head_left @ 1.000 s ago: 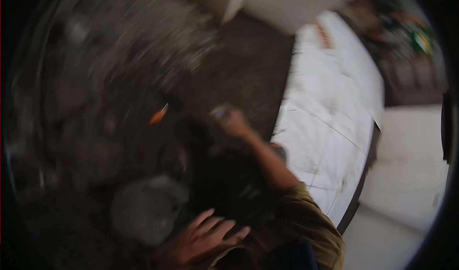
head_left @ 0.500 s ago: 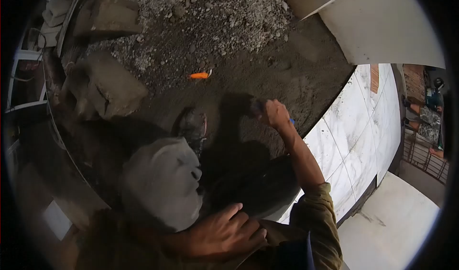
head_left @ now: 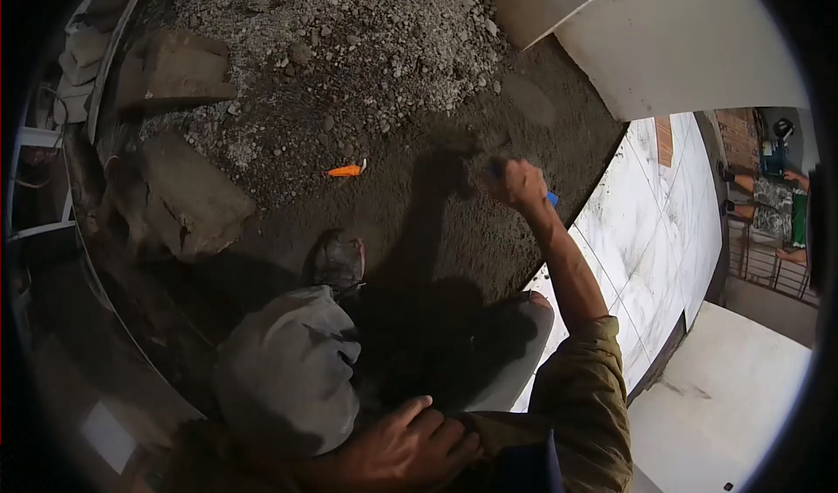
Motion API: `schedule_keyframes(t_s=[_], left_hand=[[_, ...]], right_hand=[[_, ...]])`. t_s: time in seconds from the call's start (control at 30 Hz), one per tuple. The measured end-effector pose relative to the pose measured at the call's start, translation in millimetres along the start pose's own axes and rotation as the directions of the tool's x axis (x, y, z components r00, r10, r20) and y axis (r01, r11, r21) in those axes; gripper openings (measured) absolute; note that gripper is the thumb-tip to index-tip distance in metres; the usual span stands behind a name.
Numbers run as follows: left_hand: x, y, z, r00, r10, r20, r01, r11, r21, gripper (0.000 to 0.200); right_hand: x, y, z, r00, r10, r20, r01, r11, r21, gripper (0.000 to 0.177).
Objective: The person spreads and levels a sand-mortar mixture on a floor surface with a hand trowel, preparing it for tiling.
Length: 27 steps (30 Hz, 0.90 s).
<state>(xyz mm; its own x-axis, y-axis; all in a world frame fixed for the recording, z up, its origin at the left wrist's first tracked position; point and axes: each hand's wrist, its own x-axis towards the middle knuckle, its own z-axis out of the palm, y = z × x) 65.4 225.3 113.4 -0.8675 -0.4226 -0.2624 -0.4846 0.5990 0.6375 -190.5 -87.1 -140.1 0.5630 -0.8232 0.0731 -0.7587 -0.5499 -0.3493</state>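
Observation:
My right hand (head_left: 522, 184) is closed around a tool with a blue handle (head_left: 552, 199), which looks like a trowel. Its dark head, near the fingers, is blurred against the damp grey-brown mortar bed (head_left: 445, 222). My left hand (head_left: 423, 445) lies across my lap with the thumb spread and the fingers loosely bent, holding nothing I can see. Right of the mortar are white marbled tiles (head_left: 624, 248), close to my right forearm. An orange-handled object (head_left: 346, 171) with a pale tip lies on the mortar's left side.
A gravel heap (head_left: 349, 48) rises beyond the mortar. Crumpled sacks (head_left: 188, 192) stand at the left. Pale panels (head_left: 681, 48) border the far right. Another person (head_left: 794, 200) is partly visible at the right edge. My knees and one shoe (head_left: 339, 259) are below the work.
The view has shifted, so the gravel and tiles sit further left. My right hand has moved slightly with the tool over the mortar. My left hand stays on my lap.

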Motion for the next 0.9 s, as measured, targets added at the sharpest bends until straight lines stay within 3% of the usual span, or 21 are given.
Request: schedule_keyframes(t_s=[0.03, 0.07, 0.13, 0.17, 0.2, 0.23, 0.27, 0.3, 0.33, 0.37, 0.43, 0.53, 0.6, 0.67, 0.7, 0.73, 0.8, 0.83, 0.87, 0.9], left_hand=[[-1, -2, -6, 0.999, 0.01, -0.046, -0.008, 1.0, 0.026, 0.041], [-4, -1, -14, 0.999, 0.013, -0.044, -0.012, 1.0, 0.017, 0.041], [-6, -9, -57, 0.998, -0.021, 0.061, 0.036, 0.967, -0.251, 0.046], [-8, -10, -50, 0.997, -0.034, 0.062, 0.05, 0.963, -0.266, 0.046], [-10, -15, -40, 0.984, 0.01, -0.178, -0.045, 0.98, -0.195, 0.046], [-11, -17, -33, 0.912, 0.071, -0.405, -0.119, 0.988, -0.095, 0.047], [-11, -17, -32, 0.912, 0.059, -0.406, -0.106, 0.99, -0.094, 0.047], [-10, -16, -32, 0.926, 0.069, -0.371, -0.091, 0.995, -0.043, 0.045], [-11, -14, -32, 0.941, 0.077, -0.329, -0.079, 0.997, 0.009, 0.044], [-13, -11, -33, 0.946, 0.065, -0.318, -0.064, 0.998, 0.012, 0.044], [-19, 0, -39, 0.917, -0.086, -0.39, 0.064, 0.996, -0.069, 0.043], [-12, 10, -49, 0.963, -0.147, -0.228, 0.136, 0.989, -0.064, 0.04], [-5, 19, -50, 0.976, -0.17, -0.133, 0.161, 0.984, -0.079, 0.039], [4, 36, -50, 0.951, -0.28, -0.13, 0.302, 0.933, 0.197, 0.039], [5, 48, -40, 0.944, -0.299, -0.139, 0.32, 0.933, 0.164, 0.042], [8, 50, -38, 0.945, -0.299, -0.133, 0.32, 0.931, 0.178, 0.042], [15, 46, -34, 0.992, -0.074, 0.102, 0.087, 0.988, -0.13, 0.045], [21, 33, -29, 0.989, 0.005, 0.151, 0.025, 0.98, -0.195, 0.052], [24, 14, -27, 0.993, 0.087, 0.076, -0.06, 0.952, -0.299, 0.057], [33, 1, -31, 0.994, 0.001, 0.114, 0.025, 0.975, -0.221, 0.059]], right_hand=[[5, -4, -15, 0.983, 0.141, 0.12, -0.144, 0.989, 0.016, 0.027], [4, -14, -25, 0.981, 0.146, 0.129, -0.149, 0.989, 0.015, 0.027], [7, -37, -37, 0.908, 0.406, 0.107, -0.376, 0.9, -0.223, 0.032], [0, -45, -36, 0.899, 0.429, 0.093, -0.413, 0.898, -0.153, 0.035], [-7, -53, -32, 0.902, 0.419, 0.104, -0.403, 0.903, -0.146, 0.035], [-15, -60, -30, 0.858, 0.485, 0.171, -0.468, 0.874, -0.128, 0.036], [-23, -65, -28, 0.807, 0.542, 0.235, -0.531, 0.84, -0.114, 0.037], [-34, -65, -25, 0.858, 0.433, 0.278, -0.435, 0.899, -0.059, 0.039], [-42, -68, -16, 0.862, 0.423, 0.28, -0.429, 0.902, -0.043, 0.039], [-50, -72, -5, 0.906, 0.367, 0.208, -0.378, 0.925, 0.015, 0.038], [-55, -86, 8, 0.944, 0.299, 0.138, -0.313, 0.945, 0.093, 0.037], [-53, -114, 12, 0.939, 0.221, 0.265, -0.269, 0.949, 0.164, 0.032], [-47, -138, 8, 0.899, -0.001, 0.437, -0.116, 0.964, 0.241, 0.032], [-51, -158, 29, 0.884, -0.197, 0.425, 0.1, 0.966, 0.24, 0.033], [-49, -177, 27, 0.833, -0.232, 0.502, 0.126, 0.964, 0.236, 0.033], [-47, -196, 26, 0.777, -0.258, 0.574, 0.148, 0.961, 0.232, 0.032], [-53, -223, 51, 0.768, -0.361, 0.529, 0.261, 0.931, 0.256, 0.031], [-57, -235, 64, 0.772, -0.359, 0.525, 0.261, 0.931, 0.254, 0.031], [-54, -243, 76, 0.756, -0.435, 0.489, 0.358, 0.9, 0.246, 0.031], [-52, -246, 83, 0.732, -0.503, 0.46, 0.444, 0.864, 0.238, 0.031]])
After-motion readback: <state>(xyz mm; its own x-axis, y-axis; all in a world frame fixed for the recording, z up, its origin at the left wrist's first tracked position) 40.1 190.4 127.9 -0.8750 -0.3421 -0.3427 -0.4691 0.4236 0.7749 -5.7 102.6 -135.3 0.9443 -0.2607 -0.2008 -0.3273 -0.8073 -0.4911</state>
